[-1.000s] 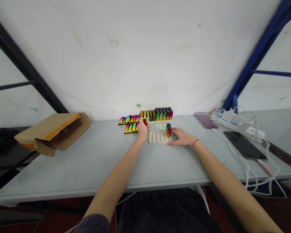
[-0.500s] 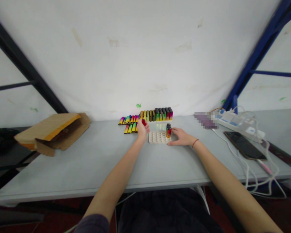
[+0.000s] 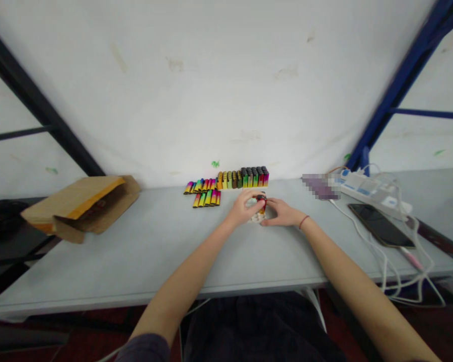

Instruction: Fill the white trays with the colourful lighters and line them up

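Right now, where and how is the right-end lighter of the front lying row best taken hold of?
Probably the near end of that lighter, pinched from the front right: it lies flat, with tabletop showing on those sides, while another lighter lies close on its left.

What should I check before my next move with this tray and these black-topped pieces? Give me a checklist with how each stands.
1. Right hand at the tray's right end: ok.
2. Left hand's fingers at the red piece: ok; firmness of grip: cannot tell.
3. Red piece fully seated: cannot tell; fingers cover much of it.
4. All tray holes visible: not ok; left hand hides many.
5. Black-topped block behind standing upright: ok.
6. Phone apart from right hand: ok.
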The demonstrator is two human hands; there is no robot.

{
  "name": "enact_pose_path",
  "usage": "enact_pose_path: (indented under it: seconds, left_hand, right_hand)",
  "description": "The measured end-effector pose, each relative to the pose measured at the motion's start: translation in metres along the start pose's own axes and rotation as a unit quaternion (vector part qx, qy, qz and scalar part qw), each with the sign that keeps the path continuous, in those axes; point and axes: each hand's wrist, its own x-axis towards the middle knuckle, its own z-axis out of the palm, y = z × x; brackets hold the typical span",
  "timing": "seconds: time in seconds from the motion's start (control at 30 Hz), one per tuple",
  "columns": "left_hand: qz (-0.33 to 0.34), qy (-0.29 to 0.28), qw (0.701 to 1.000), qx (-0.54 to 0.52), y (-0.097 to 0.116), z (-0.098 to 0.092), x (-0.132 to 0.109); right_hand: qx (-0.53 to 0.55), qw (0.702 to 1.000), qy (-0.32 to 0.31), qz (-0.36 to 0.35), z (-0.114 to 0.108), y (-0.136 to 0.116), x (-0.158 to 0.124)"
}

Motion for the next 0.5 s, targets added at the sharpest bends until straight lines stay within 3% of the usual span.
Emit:
enact_pose_path:
  seconds: [0.1,0.2,0.5]
  left_hand:
    - [0.014,-0.064,0.997,0.046,0.0007,0.0022,-0.0024]
    - [0.017,-0.093,0.993,0.077,-0.0009,0.0044,-0.0039]
    - [0.022,-0.107,0.975,0.191,-0.0030,-0.0003,-0.0044]
  right_hand:
    - [-0.003,1.000,0.002,-0.002,0.0012,0.0010,-0.0001]
    - [-0.002,1.000,0.001,-0.005,0.0017,0.0009,-0.0007]
    - [0.000,1.000,0.002,-0.007,0.0008,0.0000,-0.0003]
